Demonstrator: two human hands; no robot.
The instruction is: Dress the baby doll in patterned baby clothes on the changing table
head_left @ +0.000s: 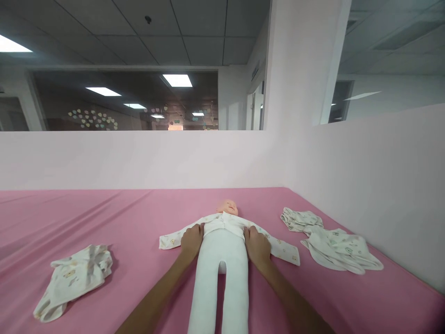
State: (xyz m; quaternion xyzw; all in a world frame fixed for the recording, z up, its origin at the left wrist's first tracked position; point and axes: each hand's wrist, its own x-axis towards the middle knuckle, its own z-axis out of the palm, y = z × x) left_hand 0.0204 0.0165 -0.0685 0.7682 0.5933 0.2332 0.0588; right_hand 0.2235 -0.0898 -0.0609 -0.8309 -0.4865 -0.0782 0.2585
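Note:
A baby doll (229, 207) lies on its back, its head toward the wall. It wears a long-sleeved white top (285, 250) with a small print, the sleeves spread to both sides. Plain white pants (222, 248) cover its legs and reach high up the torso. At the left edge of the waistband, my left hand (192, 241) is closed on the fabric. My right hand (257, 245) grips the opposite edge, over the inner part of the right sleeve. Both sets of fingertips are partly hidden.
The doll rests on a pink sheet (139, 218). To the left lies a crumpled printed baby garment (74, 278). On the right are more printed clothes, one bunched (301, 220) and one spread flatter (342, 250). White walls (146, 160) with windows border the back and right.

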